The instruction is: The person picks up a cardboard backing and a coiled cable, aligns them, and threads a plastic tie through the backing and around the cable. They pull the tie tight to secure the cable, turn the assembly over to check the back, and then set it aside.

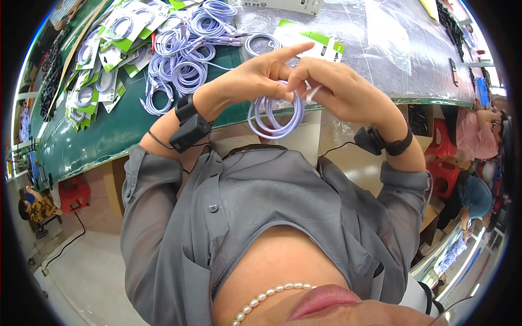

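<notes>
Both hands are up in front of the chest, working one coiled lilac cable (274,117). The left hand (255,79) has its fingers curled around the top of the coil, forefinger stuck out straight toward the table — a partly closed grip, with the loops hanging down below the palm. The right hand (337,89) meets it from the other side, fingers bent and pinched at the top of the same coil, where a short pale end of the cable pokes out between them. So the coil is held in the air between the two hands, just off the near edge of the green table (109,136).

On each wrist sits a black strap with a small black box (190,130) — thin wires run from them.

Behind the hands, a heap of loose lilac cables (185,60) lies on the table. Left of it, packed cables on green-and-white cards (98,70) are spread out. A clear plastic sheet (380,38) covers the far right of the table.
</notes>
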{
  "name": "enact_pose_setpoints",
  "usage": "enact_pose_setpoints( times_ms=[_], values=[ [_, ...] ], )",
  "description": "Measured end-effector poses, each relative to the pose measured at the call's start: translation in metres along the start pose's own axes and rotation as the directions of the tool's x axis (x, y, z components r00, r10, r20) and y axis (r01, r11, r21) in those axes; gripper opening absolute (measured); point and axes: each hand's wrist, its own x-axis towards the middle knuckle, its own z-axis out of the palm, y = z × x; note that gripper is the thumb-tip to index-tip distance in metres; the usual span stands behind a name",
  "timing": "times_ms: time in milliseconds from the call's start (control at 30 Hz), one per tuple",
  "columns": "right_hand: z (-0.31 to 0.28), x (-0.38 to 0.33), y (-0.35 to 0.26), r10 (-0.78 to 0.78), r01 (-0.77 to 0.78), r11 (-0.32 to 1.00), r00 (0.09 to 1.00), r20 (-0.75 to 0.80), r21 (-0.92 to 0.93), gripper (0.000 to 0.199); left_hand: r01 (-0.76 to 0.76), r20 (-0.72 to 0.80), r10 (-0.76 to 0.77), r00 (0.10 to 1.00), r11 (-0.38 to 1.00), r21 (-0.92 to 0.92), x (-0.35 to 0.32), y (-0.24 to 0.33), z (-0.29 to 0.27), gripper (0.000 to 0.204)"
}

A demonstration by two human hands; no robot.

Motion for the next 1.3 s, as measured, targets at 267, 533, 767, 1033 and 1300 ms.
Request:
enact_pose_setpoints(
  times_ms=[267, 533, 767, 1033, 1300],
  values=[
    [-0.014, 0.02, -0.072, -0.313, 0.437, 0.852, 0.867, 0.388, -0.289, 0.007, 0.57, 0.635, -0.236, 0.736, 0.722, -0.392, -0.001, -0.003, 0.018, 0.059],
    [-0.006, 0.006, -0.058, -0.644, 0.838, 0.259, 0.52, 0.561, -0.48, 0.013, 0.352, 0.59, -0.128, 0.797, 0.893, -0.282, -0.004, 0.002, 0.022, 0.08],
    [-0.017, -0.026, -0.018, 0.571, -0.457, 0.789, 0.791, -0.218, 0.41, 0.019, -0.237, -0.018, 0.377, 0.926, 0.618, 0.75, -0.011, 0.046, 0.004, 0.051],
    [0.017, -0.025, 0.008, 0.524, -0.351, 0.207, 0.828, 0.199, 0.913, 0.032, -0.463, 0.517, 0.456, 0.725, -0.233, 0.855, -0.008, 0.047, 0.018, 0.049],
    [0.009, -0.02, 0.033, 0.445, -0.457, 0.675, 0.878, 0.174, 0.58, 0.024, -0.339, 0.282, 0.342, 0.896, 0.119, 0.933, -0.002, 0.037, 0.016, 0.064]
  ],
)
